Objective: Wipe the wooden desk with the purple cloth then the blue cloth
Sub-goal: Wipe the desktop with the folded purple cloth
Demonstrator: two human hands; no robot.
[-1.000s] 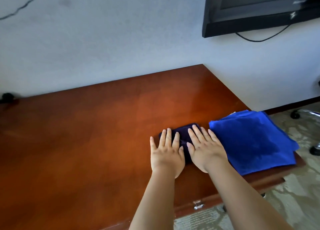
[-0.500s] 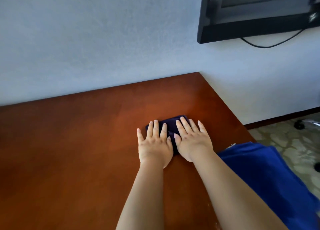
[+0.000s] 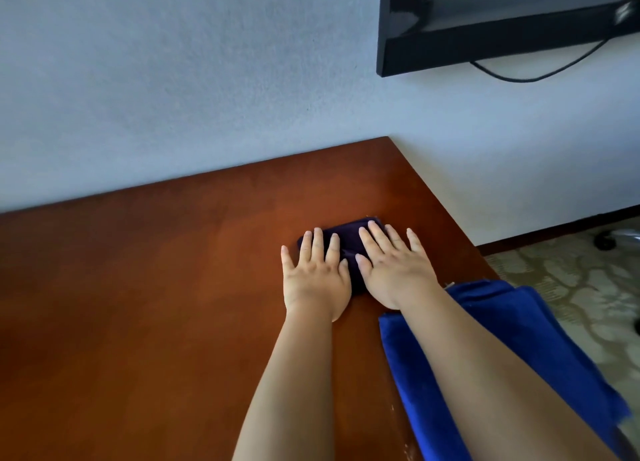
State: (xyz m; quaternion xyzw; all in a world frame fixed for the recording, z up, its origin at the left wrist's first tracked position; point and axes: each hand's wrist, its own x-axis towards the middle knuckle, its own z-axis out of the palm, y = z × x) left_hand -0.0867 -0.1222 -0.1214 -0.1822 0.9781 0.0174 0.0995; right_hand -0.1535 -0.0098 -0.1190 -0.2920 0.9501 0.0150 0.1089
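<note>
The dark purple cloth (image 3: 348,238) lies folded on the reddish wooden desk (image 3: 145,287), near its far right corner. My left hand (image 3: 313,273) and my right hand (image 3: 393,266) both press flat on it with straight, spread fingers, side by side. Most of the cloth is hidden under them. The bright blue cloth (image 3: 512,349) lies on the desk's right edge, partly under my right forearm.
A pale wall runs along the back of the desk. A black TV (image 3: 502,17) with a hanging cable is mounted at the top right. Patterned floor (image 3: 568,287) and a chair caster (image 3: 604,240) lie beyond the desk's right edge.
Both hands have pushed the purple cloth away from me across the desk toward the far right corner. The blue cloth stays at the right edge, now behind my hands.
</note>
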